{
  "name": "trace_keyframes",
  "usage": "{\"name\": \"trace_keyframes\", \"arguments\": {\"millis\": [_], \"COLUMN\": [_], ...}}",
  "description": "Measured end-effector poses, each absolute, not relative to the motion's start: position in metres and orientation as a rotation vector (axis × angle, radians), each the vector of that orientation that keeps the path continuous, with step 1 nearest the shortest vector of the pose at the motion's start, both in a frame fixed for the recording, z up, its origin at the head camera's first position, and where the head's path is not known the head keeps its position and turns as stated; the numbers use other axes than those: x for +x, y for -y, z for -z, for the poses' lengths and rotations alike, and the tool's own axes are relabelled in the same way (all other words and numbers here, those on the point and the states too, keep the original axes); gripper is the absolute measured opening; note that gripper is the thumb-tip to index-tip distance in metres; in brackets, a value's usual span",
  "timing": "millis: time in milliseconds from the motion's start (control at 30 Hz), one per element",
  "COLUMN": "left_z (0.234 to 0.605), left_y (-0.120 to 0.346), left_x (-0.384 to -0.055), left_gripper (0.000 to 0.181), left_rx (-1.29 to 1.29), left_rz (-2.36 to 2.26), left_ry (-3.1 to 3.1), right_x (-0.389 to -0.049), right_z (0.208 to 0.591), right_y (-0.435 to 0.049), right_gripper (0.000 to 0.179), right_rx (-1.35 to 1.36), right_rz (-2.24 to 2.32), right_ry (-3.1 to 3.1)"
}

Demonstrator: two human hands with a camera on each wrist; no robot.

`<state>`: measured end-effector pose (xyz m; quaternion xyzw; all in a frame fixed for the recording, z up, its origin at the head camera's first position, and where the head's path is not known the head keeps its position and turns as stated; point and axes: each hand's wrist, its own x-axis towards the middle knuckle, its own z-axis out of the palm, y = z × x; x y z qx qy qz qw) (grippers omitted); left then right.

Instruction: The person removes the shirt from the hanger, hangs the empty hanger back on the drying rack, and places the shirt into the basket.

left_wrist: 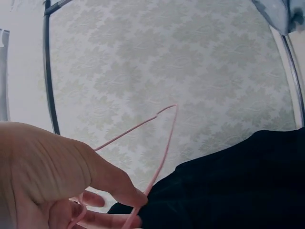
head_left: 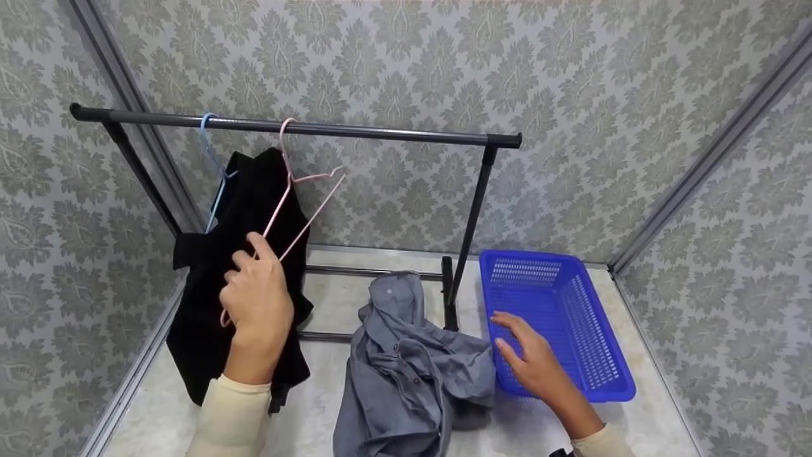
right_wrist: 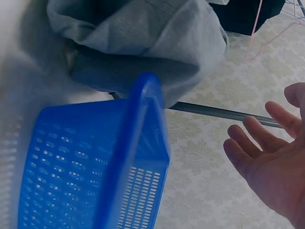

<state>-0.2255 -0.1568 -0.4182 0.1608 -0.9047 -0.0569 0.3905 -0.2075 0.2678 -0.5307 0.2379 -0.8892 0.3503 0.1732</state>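
Note:
My left hand pinches the lower part of a pink hanger, whose hook loops over the dark rail. In the left wrist view, thumb and fingers close on the pink hanger wire. Behind that hand hangs a black garment, below a blue hanger on the same rail. A grey-blue buttoned shirt lies crumpled on the floor surface between my hands. My right hand hovers over the near left side of a blue basket, its fingers loosely extended and holding nothing.
A dark metal clothes rack spans the left and middle, with its right upright standing near the basket. Patterned walls enclose the back and both sides. The rack's lower bars run behind the shirt.

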Motion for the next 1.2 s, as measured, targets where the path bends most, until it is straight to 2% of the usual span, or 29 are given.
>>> {"name": "trace_keyframes", "arguments": {"millis": [267, 567, 633, 767, 867, 967, 1200], "left_z": [0.43, 0.456, 0.467, 0.496, 0.524, 0.555, 0.607], "left_y": [0.152, 0.136, 0.131, 0.121, 0.113, 0.108, 0.105], "left_x": [-0.224, -0.215, -0.215, -0.211, -0.204, -0.198, -0.192], "left_gripper": [0.057, 0.075, 0.086, 0.125, 0.146, 0.154, 0.155], "left_rx": [0.256, -0.512, -0.638, -0.778, -0.839, -0.898, -0.988], "left_rz": [0.05, 0.274, 0.33, 0.512, 0.619, 0.65, 0.569], "left_ry": [2.213, 2.217, 2.319, 2.619, 2.823, 2.955, 3.088], "right_x": [-0.201, -0.201, -0.202, -0.202, -0.2, -0.2, -0.203], "right_z": [0.546, 0.557, 0.559, 0.566, 0.573, 0.58, 0.597], "right_y": [-0.251, -0.227, -0.221, -0.211, -0.205, -0.2, -0.191], "right_gripper": [0.058, 0.066, 0.067, 0.068, 0.07, 0.074, 0.081], "right_rx": [0.788, 0.802, 0.802, 0.792, 0.774, 0.778, 0.778], "right_rz": [-0.954, -0.995, -1.01, -1.053, -1.08, -1.115, -1.174], "right_ry": [2.581, 2.684, 2.698, 2.734, 2.781, 2.798, 2.919]}}
